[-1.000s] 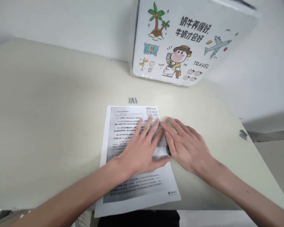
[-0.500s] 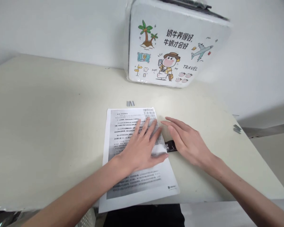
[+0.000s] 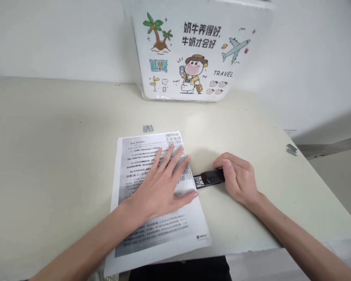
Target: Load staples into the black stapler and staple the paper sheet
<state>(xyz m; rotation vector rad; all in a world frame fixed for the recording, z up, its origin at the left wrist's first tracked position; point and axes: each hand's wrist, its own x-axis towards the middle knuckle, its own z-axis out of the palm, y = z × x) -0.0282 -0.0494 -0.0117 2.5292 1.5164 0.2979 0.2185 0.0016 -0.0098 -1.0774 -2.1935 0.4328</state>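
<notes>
My left hand (image 3: 160,183) lies flat with spread fingers on a printed sheet of paper (image 3: 152,238), pressing near its right edge. The sheet rests slightly turned on the table, and its lower edge reaches past the table's front. Just right of the paper is a black stapler (image 3: 213,177), its front end against the sheet's edge beside my left thumb. My right hand (image 3: 240,175) is closed around the stapler's rear end, thumb on top. Whether the stapler's tip reaches under the paper I cannot tell.
Grey staple strips (image 3: 148,128) lie just beyond the paper, and more staple strips (image 3: 291,149) are near the table's right edge. A white case (image 3: 175,43) with cartoon prints, wrapped in clear plastic, stands at the back against the wall. The table (image 3: 46,156) is pale.
My right hand has gone from hovering over the stapler with extended fingers to gripping its rear end. The left hand stays on the paper. The view has shifted slightly.
</notes>
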